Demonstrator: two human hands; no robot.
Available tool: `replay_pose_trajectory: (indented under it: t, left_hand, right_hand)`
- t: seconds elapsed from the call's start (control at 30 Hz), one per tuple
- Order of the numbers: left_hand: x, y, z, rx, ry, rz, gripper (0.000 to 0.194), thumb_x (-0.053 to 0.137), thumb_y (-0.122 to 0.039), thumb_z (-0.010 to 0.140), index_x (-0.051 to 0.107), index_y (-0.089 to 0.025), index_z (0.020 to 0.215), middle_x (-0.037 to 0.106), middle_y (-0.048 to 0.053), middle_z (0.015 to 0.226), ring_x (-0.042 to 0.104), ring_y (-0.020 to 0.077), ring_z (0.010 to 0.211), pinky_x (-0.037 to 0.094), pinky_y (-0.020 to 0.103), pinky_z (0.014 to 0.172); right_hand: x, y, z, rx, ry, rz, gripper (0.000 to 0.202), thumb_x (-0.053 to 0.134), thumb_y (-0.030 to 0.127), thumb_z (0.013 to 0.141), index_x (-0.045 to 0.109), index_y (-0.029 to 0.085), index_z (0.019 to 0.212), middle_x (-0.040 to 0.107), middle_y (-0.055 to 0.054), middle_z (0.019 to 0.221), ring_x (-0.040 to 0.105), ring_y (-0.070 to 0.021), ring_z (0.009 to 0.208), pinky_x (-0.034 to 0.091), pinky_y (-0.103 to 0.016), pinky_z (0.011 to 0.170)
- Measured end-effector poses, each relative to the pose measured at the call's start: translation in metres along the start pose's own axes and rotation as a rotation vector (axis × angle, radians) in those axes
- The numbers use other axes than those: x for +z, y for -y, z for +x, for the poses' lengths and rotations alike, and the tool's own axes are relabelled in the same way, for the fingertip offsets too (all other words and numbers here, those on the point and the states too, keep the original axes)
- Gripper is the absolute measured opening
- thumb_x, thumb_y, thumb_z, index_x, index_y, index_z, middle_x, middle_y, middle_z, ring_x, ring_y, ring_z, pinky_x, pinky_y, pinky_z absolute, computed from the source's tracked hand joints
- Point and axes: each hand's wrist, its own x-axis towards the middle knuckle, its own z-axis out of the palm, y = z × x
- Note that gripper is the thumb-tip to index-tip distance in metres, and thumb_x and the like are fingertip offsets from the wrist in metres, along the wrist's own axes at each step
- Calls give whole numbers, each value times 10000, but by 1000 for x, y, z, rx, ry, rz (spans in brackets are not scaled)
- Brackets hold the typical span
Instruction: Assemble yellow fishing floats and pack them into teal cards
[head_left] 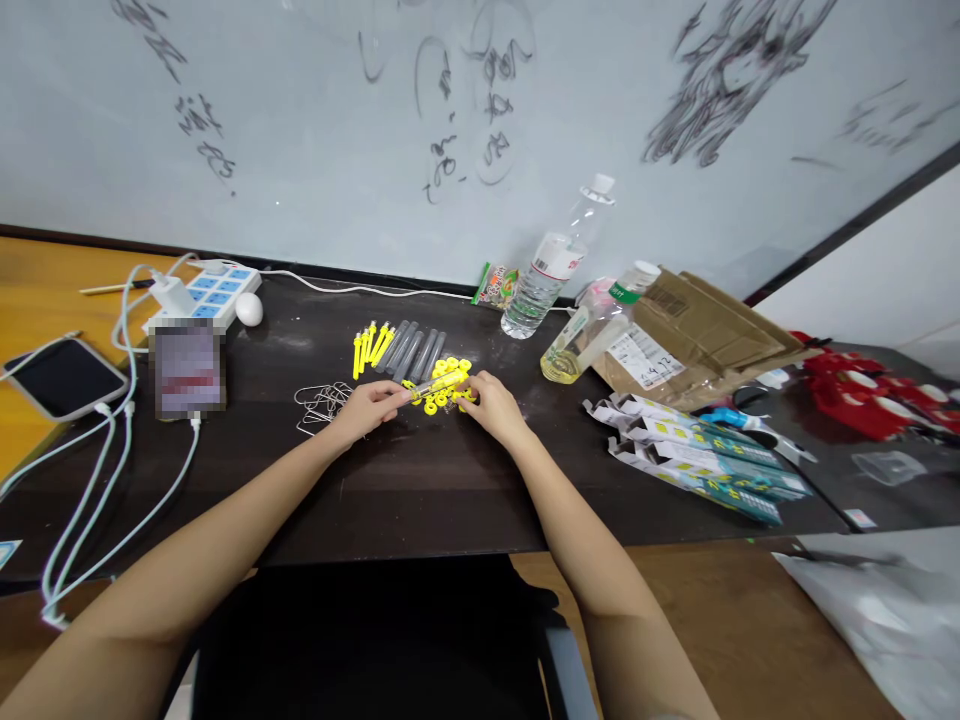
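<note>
My left hand [369, 408] and my right hand [491, 404] meet over the middle of the dark table [390, 510]. Between them is a thin clear tube with a yellow part [435, 386]; the fingertips of my left hand pinch its left end, and those of my right hand close at its yellow right end. Small yellow rings [431, 406] lie under and around the fingers. Behind my left hand, several clear tubes [409, 350] rest side by side, next to yellow sticks [370, 348]. White strings [322, 404] lie tangled left of my left hand.
A water bottle [546, 270] and a bottle of yellow liquid [589, 340] stand behind right, near a cardboard package [697, 330]. Flattened boxes [697, 460] lie at right. At left are a power strip [217, 295], a phone [67, 377] and white cables [101, 485].
</note>
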Motion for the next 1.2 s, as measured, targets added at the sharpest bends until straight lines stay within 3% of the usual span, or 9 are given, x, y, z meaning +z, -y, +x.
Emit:
replay_pose_trajectory:
  t: [0.13,0.23,0.37,0.5,0.93,1.2]
  left_hand:
    - [-1,0,0,-8,10,35,314,613,-474,780,637,-172,865,394,-66,475,256,36,369,150,185,383]
    - [-2,-1,1,-13,13,44,309,613,-472,778,639,-173,848,395,-64,474,260,36,365,152,185,380]
    - [-3,0,2,-26,19,46,285,613,-453,783,642,-180,860,392,-65,473,252,35,360,144,184,377]
    - [-4,1,2,-28,49,47,306,602,-470,786,640,-182,883,389,-70,472,232,34,352,134,185,371]
    - [-2,0,1,-49,68,-4,289,595,-460,800,620,-183,879,372,-73,480,217,26,350,116,177,363]
    - [-3,3,2,-40,74,24,329,600,-479,795,629,-171,909,383,-72,485,229,28,357,131,181,370]
  right_hand:
    - [-2,1,0,11,-9,21,74,634,256,776,621,199,822,542,-25,822,529,-181,828,390,-272,680]
    - [-8,-3,2,33,-77,163,71,633,245,757,617,193,802,535,-1,750,521,-152,734,392,-267,664]
    - [-18,-7,5,149,-177,691,185,648,350,741,620,182,811,496,40,608,422,-92,524,349,-228,512]
    - [-22,0,7,254,-120,1075,290,706,421,680,623,172,804,475,63,543,348,-50,436,256,-186,398]
    - [-19,4,5,260,-65,1133,285,727,398,668,626,162,793,513,56,566,382,-38,442,273,-163,379]
    - [-20,5,4,230,-14,1132,308,709,429,695,552,173,763,565,33,609,413,-44,457,296,-158,375]
